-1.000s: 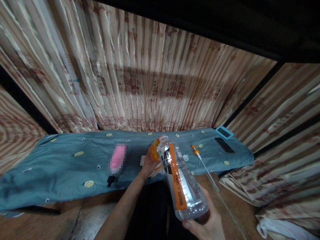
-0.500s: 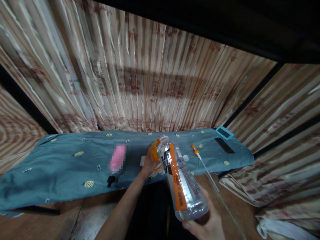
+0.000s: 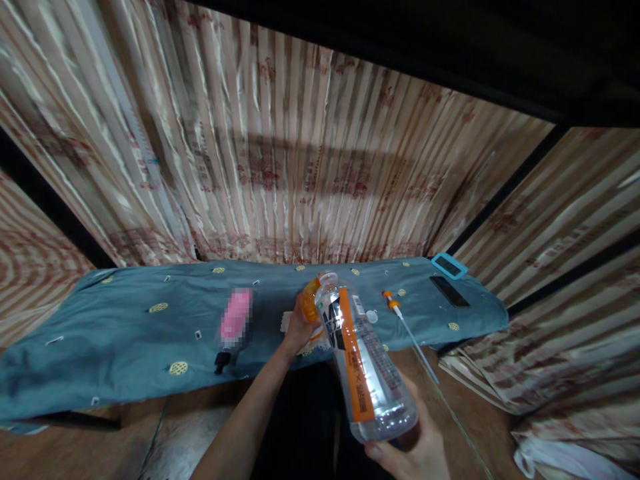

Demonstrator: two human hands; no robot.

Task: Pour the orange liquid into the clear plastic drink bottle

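Main risk: the clear plastic bottle with the orange-and-black label [image 3: 363, 363] is uncapped, tilted with its open neck up and away from you toward 11 o'clock, and there's clear liquid in it. Tip it further and it likely spills onto the teal cloth with small yellow motifs [image 3: 125, 333]. Your right hand [image 3: 415, 453] only cups the base from below, fingers wrapped around the bottom edge, so a slip there would drop the whole bottle.

Second risk: your left hand [image 3: 299, 327] is closed around a small orange object [image 3: 310, 300], probably the cap, can't confirm. It sits right against the bottle neck, at 9 o'clock from the opening. A misaligned thread or a nudge could jolt the neck.

Layout: the bottle runs from your right hand at 5 o'clock up to your left hand near centre. A thin white rod with an orange tip [image 3: 407, 333] lies at 2 o'clock of the bottle, close by. A small white disc [image 3: 371, 316] is just right of the neck. The pink item [image 3: 235, 317] at 9 o'clock is blurred.
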